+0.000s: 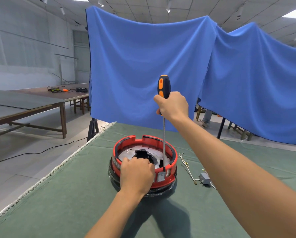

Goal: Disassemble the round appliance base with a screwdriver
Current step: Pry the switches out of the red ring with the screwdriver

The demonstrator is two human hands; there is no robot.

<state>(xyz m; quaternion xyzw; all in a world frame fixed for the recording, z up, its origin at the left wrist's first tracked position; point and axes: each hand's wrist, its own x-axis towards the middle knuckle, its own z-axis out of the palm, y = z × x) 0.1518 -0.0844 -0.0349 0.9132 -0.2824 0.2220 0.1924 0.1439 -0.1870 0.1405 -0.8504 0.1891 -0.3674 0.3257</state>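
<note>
Green felt covers the worktable point(75, 194), and behind it, from ten o'clock round to three, hangs a big blue cloth point(143, 66).

At the middle of the felt sits the round appliance base point(161, 146), a red ring with a black lower rim and a metal plate point(126, 152) showing inside. The person's left hand point(137, 172) grips the near rim at about seven o'clock on the ring, fingers curled over the edge and into the central opening, steadying it. The right hand point(172, 104) is wrapped firmly round the lower part of the handle of a long screwdriver point(164, 134), held upright; its shaft drops straight down inside the ring at about four o'clock, just behind the small rocker switch point(161, 177). I cannot tell whether the tip is seated in a screw head.

Off at three o'clock from the base, well apart from it, lie loose wires point(186, 164) and a small grey part point(204, 177).

The risk I'd watch: with so long a shaft and the grip so high, any lean could let the tip cam out and skid across the plate, chewing the screw or jabbing toward the left fingers nearby. Pressing off-centre might also tip the base on its rounded rim.
</note>
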